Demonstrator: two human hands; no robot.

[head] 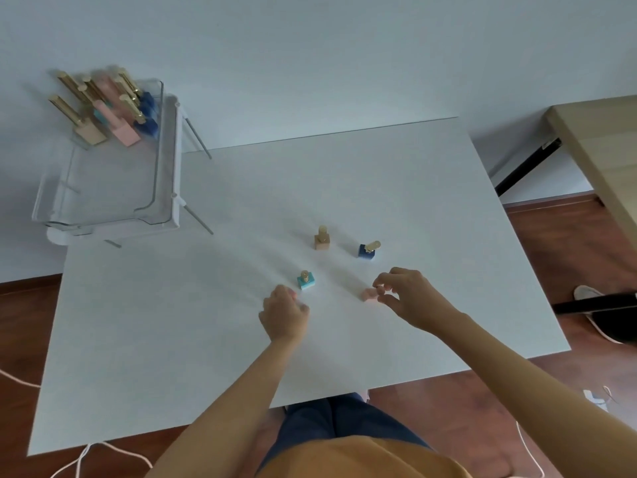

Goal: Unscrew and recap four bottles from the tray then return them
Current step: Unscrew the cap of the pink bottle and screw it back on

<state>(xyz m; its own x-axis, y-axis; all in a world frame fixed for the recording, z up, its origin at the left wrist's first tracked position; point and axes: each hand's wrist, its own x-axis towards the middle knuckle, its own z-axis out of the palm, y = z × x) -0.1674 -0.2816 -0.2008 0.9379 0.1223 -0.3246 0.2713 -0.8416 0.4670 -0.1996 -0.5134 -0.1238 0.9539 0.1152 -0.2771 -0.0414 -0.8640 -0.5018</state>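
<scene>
No legible text anywhere.

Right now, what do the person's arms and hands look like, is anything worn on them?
Both arms are bare from the bottom of the view to the fingers: no sleeves, gloves, watch or rings show on the left hand or the right hand. An orange top and dark blue trousers appear below.

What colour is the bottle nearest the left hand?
Turquoise bottle, gold cap; head view.
</scene>
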